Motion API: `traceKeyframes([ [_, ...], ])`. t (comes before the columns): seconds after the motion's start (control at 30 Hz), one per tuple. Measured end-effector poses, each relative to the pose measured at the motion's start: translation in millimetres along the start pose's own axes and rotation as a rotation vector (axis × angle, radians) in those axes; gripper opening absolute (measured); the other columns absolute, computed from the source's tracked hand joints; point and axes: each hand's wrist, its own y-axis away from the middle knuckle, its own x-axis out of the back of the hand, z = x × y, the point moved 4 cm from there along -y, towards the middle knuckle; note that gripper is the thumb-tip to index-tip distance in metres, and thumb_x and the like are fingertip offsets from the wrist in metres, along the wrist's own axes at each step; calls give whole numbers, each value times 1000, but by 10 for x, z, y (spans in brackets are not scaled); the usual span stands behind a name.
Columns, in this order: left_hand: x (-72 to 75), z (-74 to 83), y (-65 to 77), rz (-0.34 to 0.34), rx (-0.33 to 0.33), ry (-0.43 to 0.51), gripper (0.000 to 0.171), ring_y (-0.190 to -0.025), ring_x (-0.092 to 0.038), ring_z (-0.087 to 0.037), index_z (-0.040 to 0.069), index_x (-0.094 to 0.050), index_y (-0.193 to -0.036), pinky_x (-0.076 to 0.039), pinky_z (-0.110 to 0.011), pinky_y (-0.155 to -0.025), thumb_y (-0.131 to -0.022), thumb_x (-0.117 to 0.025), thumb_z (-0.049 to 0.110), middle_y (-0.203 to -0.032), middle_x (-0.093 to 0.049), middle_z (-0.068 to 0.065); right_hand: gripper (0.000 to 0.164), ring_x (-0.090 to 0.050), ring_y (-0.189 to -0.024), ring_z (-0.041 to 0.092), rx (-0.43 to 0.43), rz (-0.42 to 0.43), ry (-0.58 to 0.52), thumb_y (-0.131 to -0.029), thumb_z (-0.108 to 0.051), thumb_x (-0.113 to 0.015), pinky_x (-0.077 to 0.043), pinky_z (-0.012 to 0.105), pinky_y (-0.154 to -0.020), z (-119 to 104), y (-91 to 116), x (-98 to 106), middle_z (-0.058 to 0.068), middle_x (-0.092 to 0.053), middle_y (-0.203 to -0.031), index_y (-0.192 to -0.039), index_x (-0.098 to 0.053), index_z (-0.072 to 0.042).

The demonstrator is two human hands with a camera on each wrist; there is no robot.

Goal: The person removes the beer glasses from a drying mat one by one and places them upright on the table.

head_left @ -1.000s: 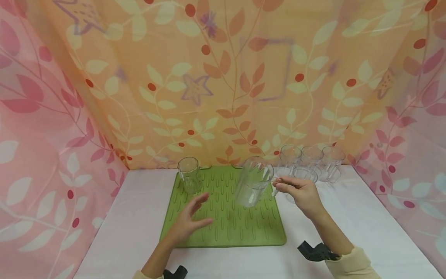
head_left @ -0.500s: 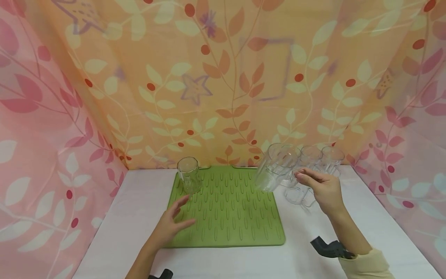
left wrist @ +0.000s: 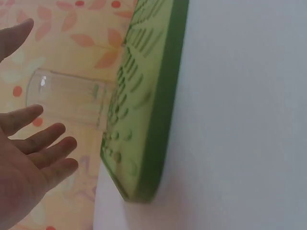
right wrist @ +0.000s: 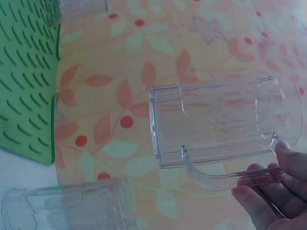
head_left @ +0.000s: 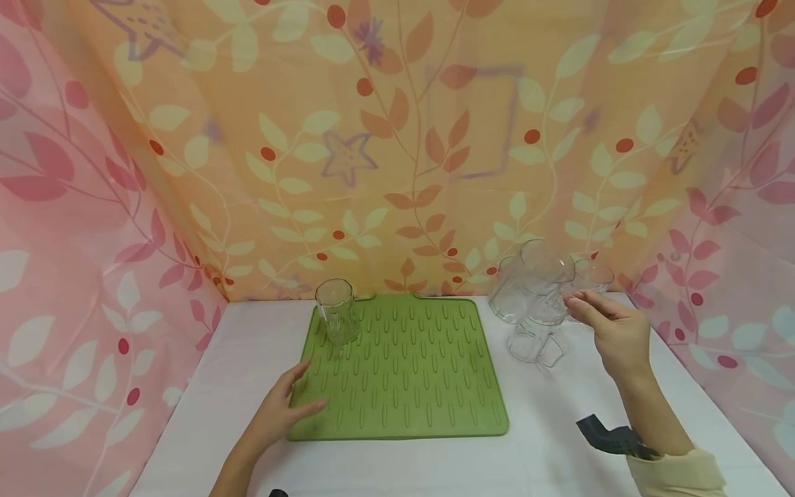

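My right hand [head_left: 611, 328] pinches the handle of a clear glass mug [head_left: 540, 276], which is raised among the other mugs at the back right. The right wrist view shows the fingers and thumb around the handle [right wrist: 211, 182] near the mug's rim, and the body unobstructed. Over the left edge of the green ridged mat [head_left: 404, 386] is my left hand [head_left: 273, 411], fingers spread and holding nothing. A second clear mug [head_left: 337, 314] stands upright on the mat's back left part, beyond the left fingertips; the left wrist view has this mug [left wrist: 67, 98] behind the fingers.
Several clear mugs stand on the white table [head_left: 435, 469] right of the mat, including a front one [head_left: 526, 345] and a rear one [head_left: 593, 273]. They overlap the held mug in the head view. A patterned cloth [head_left: 410, 138] rises behind, with pink cloth at both sides.
My right hand has carried the mug from above the mat rightward to the group of mugs. The left hand has drawn back to the left, near the mat's edge.
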Motion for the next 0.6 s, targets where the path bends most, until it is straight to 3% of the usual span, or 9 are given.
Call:
traceKeyframes([
  [0.17, 29, -101, 47, -17, 68, -53, 92, -144, -24, -48, 1, -26, -152, -22, -63, -117, -81, -79, 29, -155, -27, -29, 29, -73, -77, 3, -9, 56, 18, -86, 8, -66, -56, 14, -73, -3, -16, 123, -8, -77, -86, -114, -65, 14],
  [0.37, 65, -180, 95, -25, 126, -102, 96, -142, -25, -51, 2, -26, -152, -26, -70, -111, -80, -79, 35, -155, -27, -30, 29, -74, -73, 6, -46, 176, -53, -82, 12, -67, -57, 16, -70, -13, -49, 263, -4, -77, -85, -111, -69, 9],
  [0.6, 80, -264, 103, -24, 132, -171, 97, -139, -29, -54, -3, -28, -150, -29, -70, -108, -78, -80, 36, -151, -29, -34, 26, -73, -65, 8, -77, 314, -69, -80, 11, -71, -55, 13, -59, -12, -48, 440, -4, -77, -79, -104, -74, 3],
])
